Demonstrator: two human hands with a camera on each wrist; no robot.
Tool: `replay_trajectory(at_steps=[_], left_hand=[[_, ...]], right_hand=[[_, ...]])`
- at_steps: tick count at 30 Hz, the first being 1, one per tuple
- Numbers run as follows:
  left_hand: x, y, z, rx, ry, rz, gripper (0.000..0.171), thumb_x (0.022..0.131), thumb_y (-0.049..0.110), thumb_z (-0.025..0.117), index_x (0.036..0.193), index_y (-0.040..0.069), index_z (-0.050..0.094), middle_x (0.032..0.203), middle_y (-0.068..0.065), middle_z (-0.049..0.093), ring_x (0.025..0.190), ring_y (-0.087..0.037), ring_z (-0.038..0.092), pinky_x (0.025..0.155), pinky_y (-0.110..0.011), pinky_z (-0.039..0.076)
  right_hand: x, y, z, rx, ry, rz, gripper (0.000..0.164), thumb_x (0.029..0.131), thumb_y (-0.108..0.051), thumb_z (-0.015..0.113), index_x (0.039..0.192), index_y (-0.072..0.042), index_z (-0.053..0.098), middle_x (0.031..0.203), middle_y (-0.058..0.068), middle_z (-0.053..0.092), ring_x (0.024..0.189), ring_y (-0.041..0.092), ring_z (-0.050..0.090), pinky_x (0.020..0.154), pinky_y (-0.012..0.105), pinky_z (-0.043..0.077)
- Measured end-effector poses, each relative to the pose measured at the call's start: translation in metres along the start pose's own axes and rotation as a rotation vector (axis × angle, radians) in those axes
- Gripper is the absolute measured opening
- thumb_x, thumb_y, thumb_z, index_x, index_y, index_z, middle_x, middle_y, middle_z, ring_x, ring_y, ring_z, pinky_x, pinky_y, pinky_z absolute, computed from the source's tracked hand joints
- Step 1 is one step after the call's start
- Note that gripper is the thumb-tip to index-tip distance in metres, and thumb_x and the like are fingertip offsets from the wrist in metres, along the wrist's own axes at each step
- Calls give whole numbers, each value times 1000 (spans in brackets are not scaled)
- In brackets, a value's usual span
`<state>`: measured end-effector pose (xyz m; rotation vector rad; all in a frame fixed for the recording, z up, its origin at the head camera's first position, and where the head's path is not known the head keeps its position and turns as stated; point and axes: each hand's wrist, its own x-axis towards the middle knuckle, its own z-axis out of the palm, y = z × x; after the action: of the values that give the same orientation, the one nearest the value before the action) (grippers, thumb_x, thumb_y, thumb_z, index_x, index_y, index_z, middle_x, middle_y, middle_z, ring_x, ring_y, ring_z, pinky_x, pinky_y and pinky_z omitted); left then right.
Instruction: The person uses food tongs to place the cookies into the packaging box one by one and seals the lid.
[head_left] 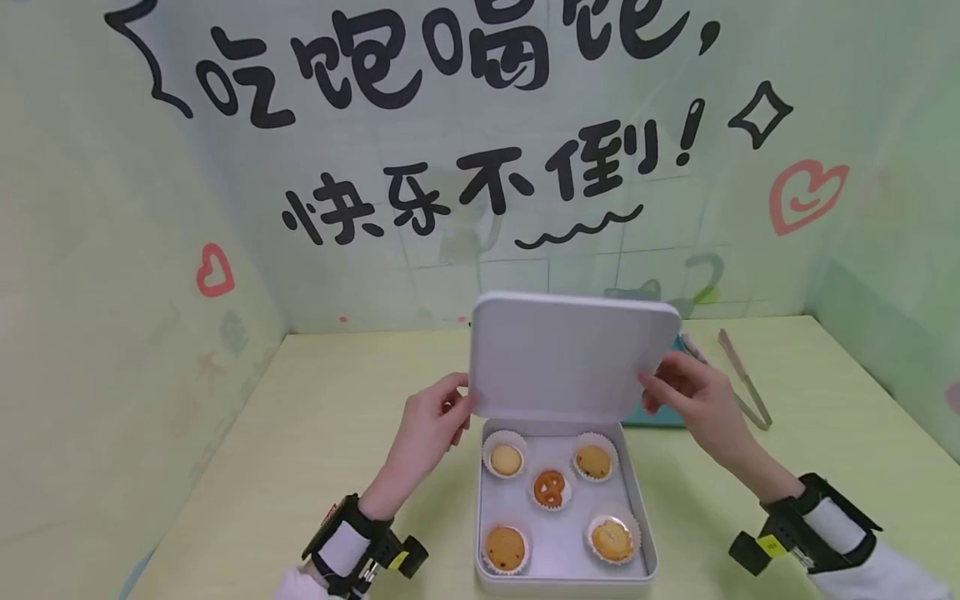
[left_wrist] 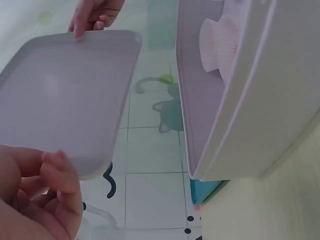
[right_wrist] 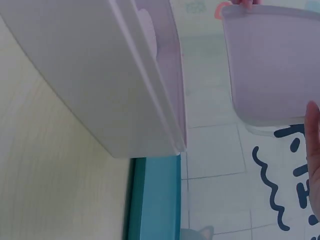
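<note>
Both hands hold a pale lilac lid (head_left: 570,358), tilted up above the far end of a shallow box (head_left: 551,546). My left hand (head_left: 431,421) pinches the lid's left edge. On the opposite edge, my right hand (head_left: 697,408) pinches it between thumb and fingers. Inside the uncovered box sit several baked treats in white paper cups: a pale round cookie (head_left: 506,459), a speckled cookie (head_left: 592,462), a pretzel (head_left: 549,488) in the middle, a brown cookie (head_left: 505,549) and a golden tart (head_left: 612,540). In the left wrist view, a gap separates lid and box wall (left_wrist: 270,100).
Behind the lid and box lies a teal flat object (head_left: 652,418), partly hidden. Tongs (head_left: 742,375) rest at the back right of the pale table (head_left: 315,433). A film-like wall (head_left: 420,292) with black lettering stands behind, and side walls flank the table.
</note>
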<state>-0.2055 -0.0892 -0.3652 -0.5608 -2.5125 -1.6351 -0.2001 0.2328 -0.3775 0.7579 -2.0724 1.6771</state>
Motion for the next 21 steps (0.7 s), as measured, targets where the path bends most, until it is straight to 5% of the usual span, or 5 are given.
replay_trajectory(at_steps=[6, 13, 17, 21], left_hand=[[1, -3, 1, -134, -59, -150, 33, 94, 4, 40, 124, -3, 51, 91, -14, 60, 65, -18, 55, 55, -31, 47], [-4, -4, 3, -215, -64, -191, 35, 97, 14, 33, 117, -5, 54, 62, -10, 52, 44, -16, 42, 41, -24, 34], [-4, -4, 4, -239, -72, -208, 39, 98, 28, 35, 107, -3, 57, 60, -8, 49, 43, -15, 39, 40, -24, 29], [-2, -7, 6, -247, -83, -221, 42, 97, 27, 37, 122, -4, 50, 58, -7, 47, 43, -15, 37, 40, -24, 28]], right_hand=[[-5, -10, 10, -27, -94, -182, 26, 76, 18, 60, 99, 8, 62, 94, 20, 51, 85, 14, 56, 68, 23, 47], [-17, 2, 10, -144, -107, -192, 36, 72, 19, 62, 105, 5, 63, 94, 9, 61, 86, 11, 55, 65, 18, 45], [-26, 15, 8, -276, -107, -193, 45, 69, 18, 66, 111, -1, 63, 98, 5, 64, 90, 9, 59, 67, 18, 45], [-31, 18, 9, -379, -123, -180, 49, 70, 14, 67, 115, -5, 62, 107, 7, 62, 97, 9, 57, 72, 20, 45]])
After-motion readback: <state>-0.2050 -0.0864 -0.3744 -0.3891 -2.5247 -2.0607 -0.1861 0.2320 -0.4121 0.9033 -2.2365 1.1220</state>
